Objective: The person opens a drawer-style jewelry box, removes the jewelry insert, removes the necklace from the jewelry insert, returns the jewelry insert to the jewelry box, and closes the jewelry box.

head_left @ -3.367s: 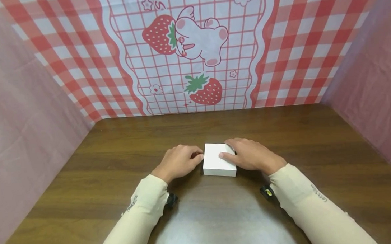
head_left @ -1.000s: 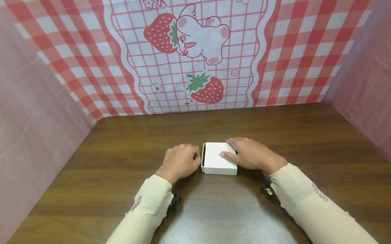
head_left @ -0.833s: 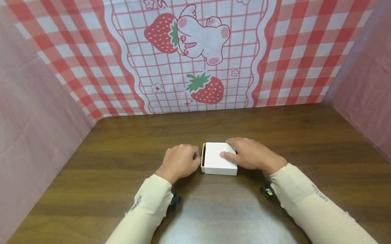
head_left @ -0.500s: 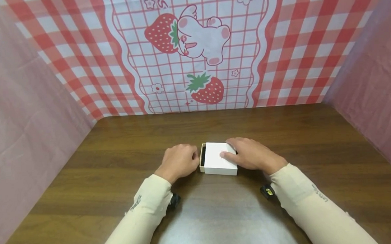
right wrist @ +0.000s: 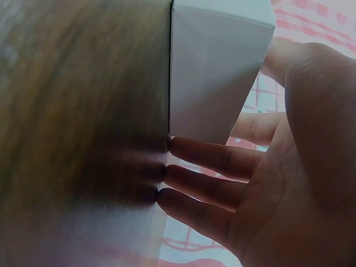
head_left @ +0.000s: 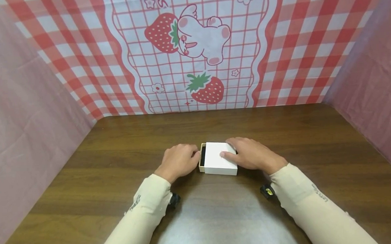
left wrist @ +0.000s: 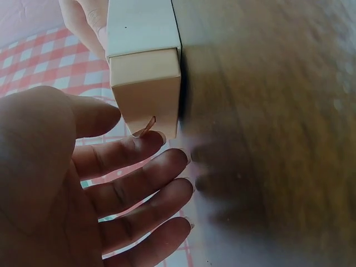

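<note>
A flat white box (head_left: 214, 161) lies on the table, its tan inner drawer (head_left: 202, 169) sticking out a little on the left. Inside the drawer's exposed strip is something black (head_left: 203, 157). My right hand (head_left: 253, 154) grips the white outer sleeve (right wrist: 217, 67), thumb on top and fingers at the far and right sides. At the drawer's left end is my left hand (head_left: 179, 160), its fingers loosely bent. In the left wrist view a small brown ribbon tab (left wrist: 148, 126) stands out from the drawer's face against the index finger, with the thumb apart from it.
The brown wooden table (head_left: 134, 138) surrounds the box. A red-and-white checked cloth (head_left: 297, 61) with strawberry prints hangs behind its back edge. Pink curtains (head_left: 30, 117) hang at both sides. A dark wrist camera (head_left: 174, 200) sits under each cuff.
The drawer has slid left out of the sleeve, which was closed at first. My left thumb and index finger have loosened from the tab. My right hand has kept its hold.
</note>
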Tool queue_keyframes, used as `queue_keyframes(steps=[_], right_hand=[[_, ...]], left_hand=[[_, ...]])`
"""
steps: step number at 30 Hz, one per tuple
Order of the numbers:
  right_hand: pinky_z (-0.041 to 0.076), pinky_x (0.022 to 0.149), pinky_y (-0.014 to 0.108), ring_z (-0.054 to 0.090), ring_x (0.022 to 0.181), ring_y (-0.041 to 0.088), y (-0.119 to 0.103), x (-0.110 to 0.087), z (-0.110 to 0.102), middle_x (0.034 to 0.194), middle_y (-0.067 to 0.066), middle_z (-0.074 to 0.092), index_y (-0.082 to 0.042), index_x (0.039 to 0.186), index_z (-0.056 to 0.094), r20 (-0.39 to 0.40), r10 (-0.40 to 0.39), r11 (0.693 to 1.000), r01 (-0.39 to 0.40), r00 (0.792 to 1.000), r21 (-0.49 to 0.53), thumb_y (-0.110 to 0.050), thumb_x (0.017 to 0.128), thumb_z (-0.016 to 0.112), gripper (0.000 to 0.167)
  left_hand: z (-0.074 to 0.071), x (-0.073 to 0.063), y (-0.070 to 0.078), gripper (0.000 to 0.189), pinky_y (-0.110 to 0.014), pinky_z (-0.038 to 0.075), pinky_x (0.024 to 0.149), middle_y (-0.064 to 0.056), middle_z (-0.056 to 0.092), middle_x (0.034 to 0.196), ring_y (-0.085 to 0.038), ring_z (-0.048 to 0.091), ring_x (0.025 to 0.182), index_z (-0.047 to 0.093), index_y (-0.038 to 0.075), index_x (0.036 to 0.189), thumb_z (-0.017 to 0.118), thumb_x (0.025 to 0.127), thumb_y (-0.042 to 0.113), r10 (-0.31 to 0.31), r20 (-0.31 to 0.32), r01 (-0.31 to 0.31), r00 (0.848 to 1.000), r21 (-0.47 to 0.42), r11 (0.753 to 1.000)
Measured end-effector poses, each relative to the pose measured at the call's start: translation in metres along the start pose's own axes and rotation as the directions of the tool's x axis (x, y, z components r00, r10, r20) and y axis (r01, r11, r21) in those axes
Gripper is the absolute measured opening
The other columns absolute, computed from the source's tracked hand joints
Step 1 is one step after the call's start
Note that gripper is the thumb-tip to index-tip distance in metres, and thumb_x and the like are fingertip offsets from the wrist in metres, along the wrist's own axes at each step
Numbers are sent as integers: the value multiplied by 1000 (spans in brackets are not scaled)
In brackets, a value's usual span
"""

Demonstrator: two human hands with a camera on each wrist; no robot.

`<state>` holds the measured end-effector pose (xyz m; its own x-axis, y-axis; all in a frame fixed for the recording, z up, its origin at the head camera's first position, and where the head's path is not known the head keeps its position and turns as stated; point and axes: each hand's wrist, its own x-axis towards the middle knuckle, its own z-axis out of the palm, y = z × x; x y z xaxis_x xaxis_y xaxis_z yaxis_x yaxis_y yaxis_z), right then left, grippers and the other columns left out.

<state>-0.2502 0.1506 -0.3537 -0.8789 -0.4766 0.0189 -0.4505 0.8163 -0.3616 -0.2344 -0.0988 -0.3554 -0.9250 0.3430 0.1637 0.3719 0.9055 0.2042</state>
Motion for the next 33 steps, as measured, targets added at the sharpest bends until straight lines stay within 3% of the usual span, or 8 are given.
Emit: queue_keyframes(steps=[6,33], right_hand=[[39,106,55,52,130,35,-1,0,-1,140,20,56,1,143,50,5,4,1000,-4,1000,6,-49,99,55,67],[39,107,56,50,131,36,-1,-1,0,141,20,55,-1,144,50,2,12,1000,-12,1000,0,-51,99,54,68]], left_hand=[[0,0,1,26,-42,51,64,7,71,90,-18,66,81,74,22,96,57,99,41,-14,14,14,1000,-3,1000],[0,1,-2,24,-41,49,60,5,68,86,-18,62,75,73,20,93,58,97,38,-32,21,32,999,7,999]])
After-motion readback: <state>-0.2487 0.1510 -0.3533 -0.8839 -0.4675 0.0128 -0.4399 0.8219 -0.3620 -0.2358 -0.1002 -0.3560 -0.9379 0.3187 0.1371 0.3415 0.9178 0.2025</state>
